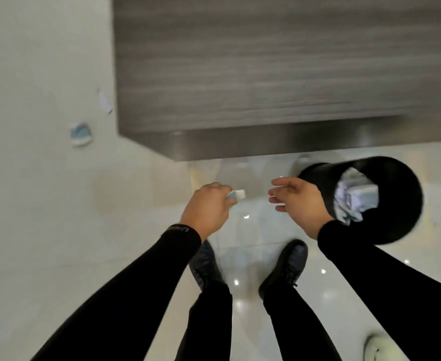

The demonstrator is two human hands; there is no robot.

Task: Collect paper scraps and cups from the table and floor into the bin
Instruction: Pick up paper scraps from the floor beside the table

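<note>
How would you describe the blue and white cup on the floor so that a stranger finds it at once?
Start at the grey table and look past its left edge to the pale floor. The cup lies there, blue and white, unlike the plain white paper scrap beside the table edge.

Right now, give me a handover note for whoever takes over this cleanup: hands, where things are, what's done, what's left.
Left hand: shut on a small paper scrap.
Right hand: open, empty, beside the bin.
Bin: on the floor at right, already holding crumpled paper.
Left to do: drop the held scrap in, then collect the blue-and-white cup and white scrap on the floor left of the table; a white object lies at lower right.
</note>
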